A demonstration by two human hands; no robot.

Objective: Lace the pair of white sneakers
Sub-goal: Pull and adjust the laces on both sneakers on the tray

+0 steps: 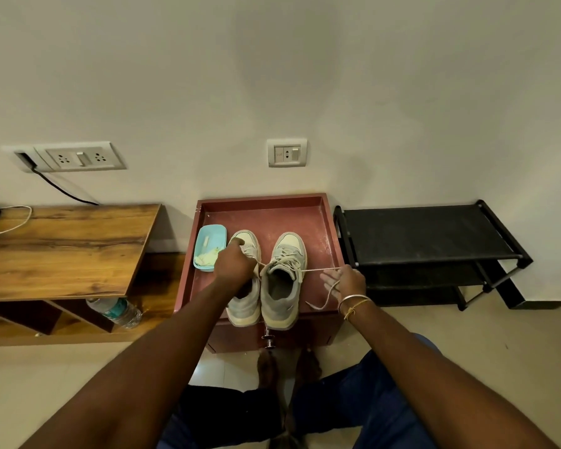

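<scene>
Two white sneakers stand side by side, toes toward the wall, on a red-brown cabinet top (305,215). The right sneaker (284,280) has its lace (318,270) threaded through the eyelets, and both ends are pulled out sideways. My left hand (234,262) hovers over the left sneaker (245,306) and grips the lace's left end. My right hand (345,281), to the right of the right sneaker, holds the other end, whose tail hangs down in a loop past the palm. The left sneaker's lacing is mostly hidden by my left hand.
A light blue tray (209,246) holding another pale lace sits left of the sneakers. A wooden desk (62,251) with a water bottle (119,311) under it stands left. A black shoe rack (425,241) stands right. My knees are below the cabinet.
</scene>
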